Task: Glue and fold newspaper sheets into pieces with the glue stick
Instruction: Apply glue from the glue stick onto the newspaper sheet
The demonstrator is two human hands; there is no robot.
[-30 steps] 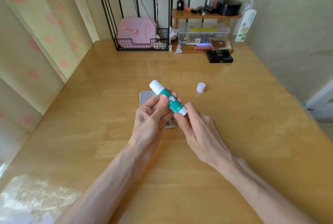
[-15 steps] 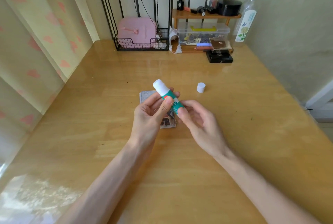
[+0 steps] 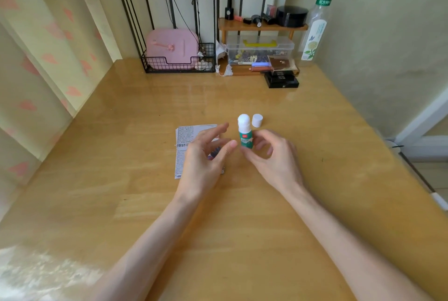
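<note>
A green and white glue stick (image 3: 245, 134) stands nearly upright over the middle of the wooden table, its white glue tip bare. My right hand (image 3: 271, 157) pinches its lower end with thumb and fingers. My left hand (image 3: 206, 155) hovers just left of the stick with fingers spread and loose, holding nothing. Under and behind my left hand lies a folded newspaper piece (image 3: 184, 145), partly hidden by it. The white cap (image 3: 257, 120) sits on the table just beyond the stick.
At the back stand a black wire basket (image 3: 179, 64) with a pink case, a small wooden shelf (image 3: 261, 26) with cosmetics over a clear plastic box (image 3: 260, 52), a black box (image 3: 281, 80) and a tall bottle (image 3: 315, 26). A curtain hangs left, a wall right.
My left hand has let go of the glue stick and opened. My right hand has turned the stick from a leftward tilt to nearly upright and shifted it slightly right.
</note>
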